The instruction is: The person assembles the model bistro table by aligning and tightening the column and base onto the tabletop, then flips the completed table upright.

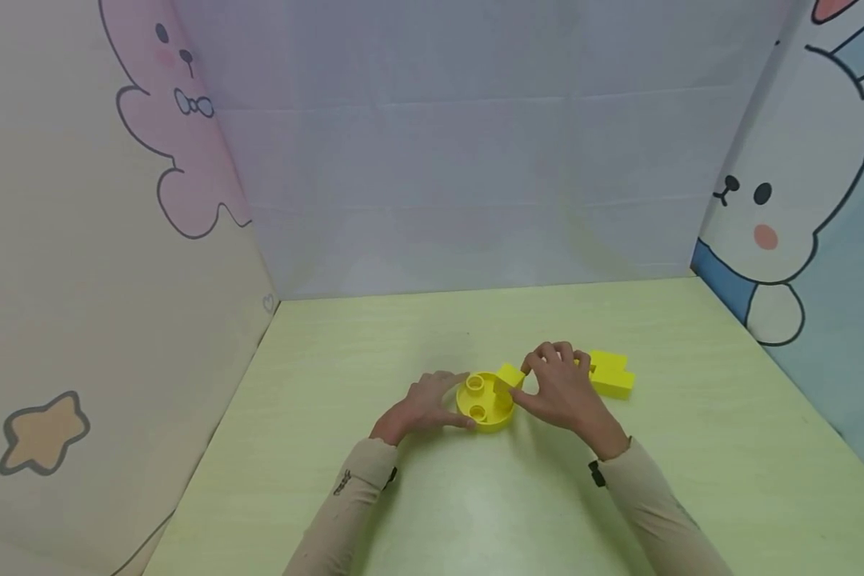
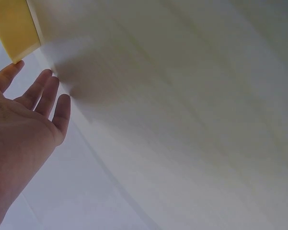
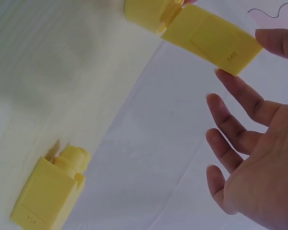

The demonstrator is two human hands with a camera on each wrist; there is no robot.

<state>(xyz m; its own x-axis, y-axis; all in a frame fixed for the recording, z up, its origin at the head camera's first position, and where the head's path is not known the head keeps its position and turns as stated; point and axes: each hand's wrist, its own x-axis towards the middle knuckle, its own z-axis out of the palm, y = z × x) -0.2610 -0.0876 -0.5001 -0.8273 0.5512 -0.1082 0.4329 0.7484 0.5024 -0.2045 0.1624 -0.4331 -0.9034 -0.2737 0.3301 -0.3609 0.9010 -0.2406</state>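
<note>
A round yellow base [image 1: 484,416] with raised round sockets lies on the table in the head view. My left hand [image 1: 428,404] holds its left side between thumb and index finger; in the left wrist view the index fingertip meets the side of the yellow base [image 2: 17,31], and the other fingers stay off it. My right hand [image 1: 563,394] pinches a yellow block [image 1: 509,375] by its end, tilted over the base's right part. The right wrist view shows this block [image 3: 211,40], marked 149, with its far end against the base [image 3: 144,13].
Just right of my right hand lies another yellow piece [image 1: 610,376], partly hidden by the hand; the right wrist view shows this blocky piece [image 3: 44,194] with a rounded knob. The pale table [image 1: 432,512] meets a plain back wall [image 1: 468,192] and printed side walls.
</note>
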